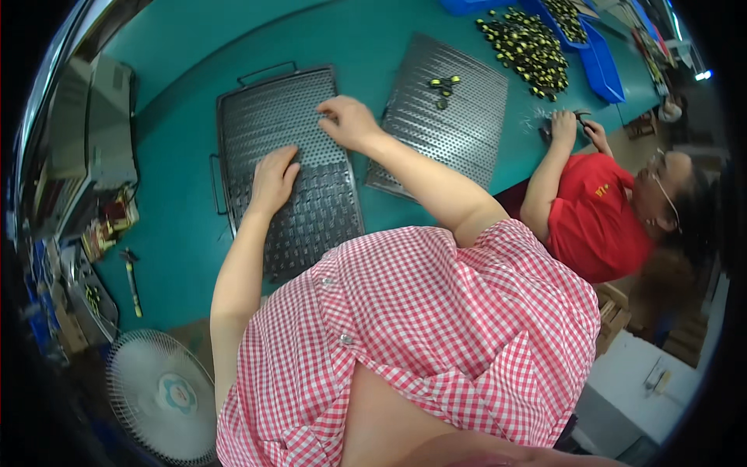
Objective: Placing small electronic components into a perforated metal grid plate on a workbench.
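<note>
A dark metal tray (221, 128) with wire handles lies in front of me, a perforated plate inside it. The far part of the plate shows bare holes. Rows of small dark pieces (307, 222) fill its near part. My left hand (272, 179) rests at the left of these rows, fingers stretched out and thumb apart. Over the plate's right side is my right hand (350, 124), its fingers bent and the thumb apart from them. I see nothing held in either hand, though the right palm is hidden.
To the right lies a second perforated plate (443, 136) with several black-and-yellow parts (443, 84) on it. Beyond are a heap of such parts (529, 50) and blue bins (601, 66). A co-worker in red (595, 210) holds pliers. A hammer (132, 284) and a fan (159, 397) are left.
</note>
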Demonstrator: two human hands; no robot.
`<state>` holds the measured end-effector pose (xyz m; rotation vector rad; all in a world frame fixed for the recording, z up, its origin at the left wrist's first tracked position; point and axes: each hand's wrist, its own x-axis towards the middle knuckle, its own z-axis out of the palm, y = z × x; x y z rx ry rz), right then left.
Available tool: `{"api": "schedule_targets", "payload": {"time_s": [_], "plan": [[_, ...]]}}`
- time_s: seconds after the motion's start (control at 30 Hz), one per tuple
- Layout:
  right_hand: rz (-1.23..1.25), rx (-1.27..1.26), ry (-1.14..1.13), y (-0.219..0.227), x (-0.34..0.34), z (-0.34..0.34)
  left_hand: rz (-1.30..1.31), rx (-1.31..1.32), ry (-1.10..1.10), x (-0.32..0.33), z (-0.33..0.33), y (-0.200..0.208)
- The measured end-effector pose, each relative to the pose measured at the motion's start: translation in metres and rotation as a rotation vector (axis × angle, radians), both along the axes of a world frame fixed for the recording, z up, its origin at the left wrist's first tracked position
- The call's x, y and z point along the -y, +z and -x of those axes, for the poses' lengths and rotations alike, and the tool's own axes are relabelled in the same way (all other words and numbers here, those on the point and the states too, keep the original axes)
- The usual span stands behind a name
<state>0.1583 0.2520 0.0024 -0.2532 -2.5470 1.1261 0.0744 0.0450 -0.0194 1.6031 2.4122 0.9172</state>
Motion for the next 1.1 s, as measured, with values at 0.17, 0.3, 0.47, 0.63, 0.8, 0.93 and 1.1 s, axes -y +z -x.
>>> {"api": "schedule_targets", "payload": {"time_s": [0.17, 0.3, 0.47, 0.63, 0.8, 0.93, 1.1], "plan": [[-0.331, 0.032, -0.531, -0.003, -0.092, -0.068, 0.154, -0.087, 0.000, 0.002, -0.021, 0.001], [-0.429, 0.154, -0.679, -0.020, -0.129, -0.115, 0.158, -0.142, 0.018, 0.001, -0.025, -0.001], [-0.441, 0.193, -0.628, -0.040, -0.143, -0.128, 0.165, -0.189, 0.019, -0.001, -0.028, 0.001], [-0.380, 0.123, -0.670, -0.041, -0.140, -0.124, 0.171, -0.162, 0.016, -0.002, -0.028, 0.003], [-0.274, 0.219, -0.472, -0.019, -0.092, -0.119, 0.177, -0.179, 0.023, -0.002, -0.029, 0.003], [-0.140, 0.409, -0.390, -0.012, -0.090, -0.117, 0.191, -0.197, 0.037, -0.003, -0.028, 0.001], [-0.180, 0.273, -0.703, -0.005, -0.139, -0.109, 0.189, -0.189, 0.023, -0.004, -0.028, 0.003]]}}
